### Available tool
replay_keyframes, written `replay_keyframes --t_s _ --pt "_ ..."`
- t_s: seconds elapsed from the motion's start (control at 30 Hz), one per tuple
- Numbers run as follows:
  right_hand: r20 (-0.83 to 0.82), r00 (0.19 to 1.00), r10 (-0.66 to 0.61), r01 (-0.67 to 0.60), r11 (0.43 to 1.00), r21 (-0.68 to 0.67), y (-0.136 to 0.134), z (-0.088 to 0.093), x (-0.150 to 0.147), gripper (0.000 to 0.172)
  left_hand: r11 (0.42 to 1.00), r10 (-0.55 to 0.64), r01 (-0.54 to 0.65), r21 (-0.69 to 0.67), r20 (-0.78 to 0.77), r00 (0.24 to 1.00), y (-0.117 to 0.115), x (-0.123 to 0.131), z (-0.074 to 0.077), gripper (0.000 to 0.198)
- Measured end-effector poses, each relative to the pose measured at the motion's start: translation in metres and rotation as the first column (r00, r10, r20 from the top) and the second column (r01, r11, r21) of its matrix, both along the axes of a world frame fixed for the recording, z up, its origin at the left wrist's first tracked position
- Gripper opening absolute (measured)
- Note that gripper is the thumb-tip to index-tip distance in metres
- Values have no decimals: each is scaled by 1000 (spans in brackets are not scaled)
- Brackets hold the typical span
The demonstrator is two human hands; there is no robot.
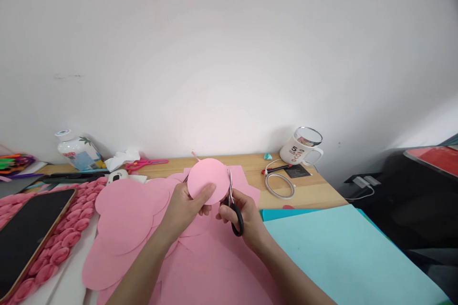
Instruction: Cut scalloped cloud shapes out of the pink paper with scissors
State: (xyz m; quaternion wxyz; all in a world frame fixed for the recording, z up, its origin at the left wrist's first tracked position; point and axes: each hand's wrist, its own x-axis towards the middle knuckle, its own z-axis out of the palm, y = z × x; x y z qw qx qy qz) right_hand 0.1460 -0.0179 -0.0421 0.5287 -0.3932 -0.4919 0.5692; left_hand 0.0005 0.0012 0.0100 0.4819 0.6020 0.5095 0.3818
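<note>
My left hand (186, 207) pinches a pink paper circle (208, 180) by its lower edge, thumb in front, and holds it upright above the desk. My right hand (246, 217) grips black-handled scissors (234, 209), whose blades point up along the circle's right edge. Several cut pink paper circles (125, 214) lie overlapping under and left of my hands on pink sheets (214, 267).
A light blue sheet (339, 257) covers the right of the wooden desk (315, 190). A white mug (302, 147), a coiled white cable (280, 186), pink scissors (143, 164), a white bottle (77, 151) and a dark tablet (28, 233) on pink paper rosettes (67, 238) surround the work.
</note>
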Motion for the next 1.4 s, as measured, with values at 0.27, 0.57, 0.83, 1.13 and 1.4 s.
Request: replay_keyframes --t_s 0.27,0.57,0.83,1.13,1.4 --pt "42 998 -44 47 996 -75 -1 4 -2 15 999 33 -34 -18 -20 999 1 -1 -3 37" --pt "-22 1000 -5 5 1000 -4 -2 -2 -3 31 997 63 -65 37 54 997 0 4 -10 48" --pt "26 999 47 -49 995 86 -5 14 -5 29 999 22 -22 29 -9 1000 -6 14 -8 40" --pt "23 998 -63 63 998 5 0 7 2 25 999 31 -31 -44 9 999 -1 5 -3 39" --pt "-4 998 62 -62 997 39 2 -2 5 17 997 73 -74 -24 -39 997 1 -1 0 41"
